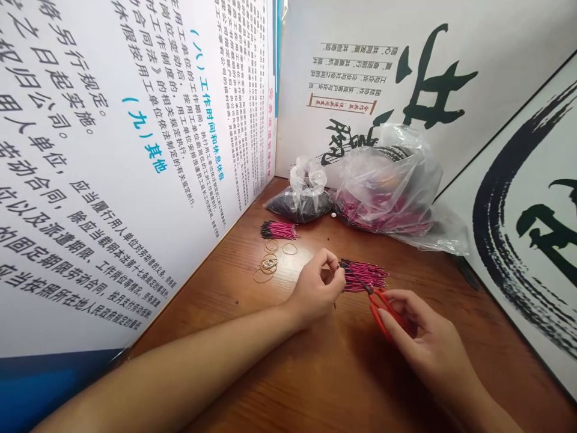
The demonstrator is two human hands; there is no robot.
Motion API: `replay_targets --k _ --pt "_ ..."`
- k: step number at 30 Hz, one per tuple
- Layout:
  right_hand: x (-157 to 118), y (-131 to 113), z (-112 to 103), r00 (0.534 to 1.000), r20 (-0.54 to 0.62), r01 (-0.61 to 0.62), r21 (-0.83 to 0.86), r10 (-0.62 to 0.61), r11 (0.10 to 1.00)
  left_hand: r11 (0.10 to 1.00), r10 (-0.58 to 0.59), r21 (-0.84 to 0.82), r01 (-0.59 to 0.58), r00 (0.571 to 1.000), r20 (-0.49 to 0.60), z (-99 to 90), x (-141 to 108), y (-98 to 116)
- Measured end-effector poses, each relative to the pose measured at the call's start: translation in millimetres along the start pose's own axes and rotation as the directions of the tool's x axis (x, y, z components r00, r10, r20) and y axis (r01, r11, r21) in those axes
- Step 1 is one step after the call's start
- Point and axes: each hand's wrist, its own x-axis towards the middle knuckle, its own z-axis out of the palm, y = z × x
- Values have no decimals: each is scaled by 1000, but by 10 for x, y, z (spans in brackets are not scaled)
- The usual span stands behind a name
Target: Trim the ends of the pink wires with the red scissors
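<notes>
My left hand (320,282) is pinched closed at the left end of a pile of pink and black thin pieces (367,275); what lies between its fingertips is too small to make out. My right hand (419,331) grips the red handles of a small pair of scissors (385,310). The dark blades point up and left, over the near edge of the pile and close to my left fingertips.
Farther back left lies a second pink and black bundle (279,230), with several rubber bands (268,264) nearer. Behind are a bag of black pieces (300,201) and a larger clear bag (387,192) on the wooden table (252,373). Printed panels (360,36) stand around.
</notes>
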Motion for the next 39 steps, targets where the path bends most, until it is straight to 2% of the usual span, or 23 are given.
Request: replay_targets --k 3,10,16,24,28,34,39 --pt "-45 -73 -53 1000 -22 -18 -2 18 1000 1000 2 18 -3 998 57 14 -33 -10" --pt "-43 -137 -72 999 -37 -11 -55 9 998 990 -62 -122 73 994 92 12 2 -23" --pt "-53 -127 -70 999 -30 7 -100 -10 995 984 -65 -158 81 992 105 0 -1 -10" --pt "-73 -196 -83 997 -72 30 -152 -41 988 998 -29 -62 32 998 55 -4 -19 32" --pt "-70 -252 -88 996 -50 63 -143 -71 988 999 -9 -33 11 999 44 -2 -31 67" --pt "-89 -276 -73 997 -79 -20 -122 10 992 997 -40 -65 43 998 49 2 -23 43" --pt "-111 -307 -67 995 -74 -81 -111 73 990 997 -21 -71 24 999 45 14 -19 24"
